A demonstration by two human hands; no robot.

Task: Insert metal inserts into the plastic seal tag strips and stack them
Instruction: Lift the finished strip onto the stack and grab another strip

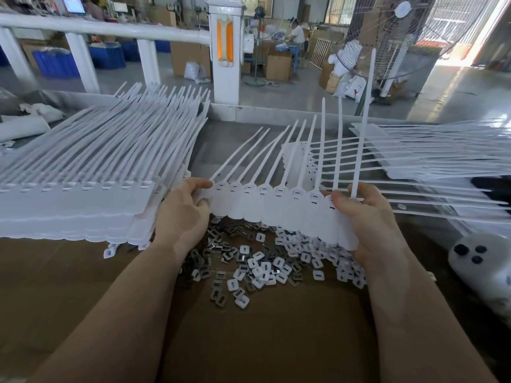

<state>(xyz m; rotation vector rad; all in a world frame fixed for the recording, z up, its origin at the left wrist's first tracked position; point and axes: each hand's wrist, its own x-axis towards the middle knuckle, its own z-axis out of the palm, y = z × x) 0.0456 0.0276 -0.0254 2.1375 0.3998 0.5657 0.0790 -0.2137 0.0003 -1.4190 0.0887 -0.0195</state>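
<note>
Two hands (182, 217) (367, 217), one held strip (276, 208), two stacks (83, 189) (442, 156), uncounted loose inserts (262, 266).

On the tabletop (83, 272), a tag stack (83, 172) lies at nine o'clock, another stack (442, 156) at two, loose inserts (257, 261) at centre.

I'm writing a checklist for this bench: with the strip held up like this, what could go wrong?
1. The white plastic seal tag strip is held only at its ends by the left hand and right hand; its middle may sag or twist.
2. Its long tails cross the right-hand pile of white strips and may snag.
</note>
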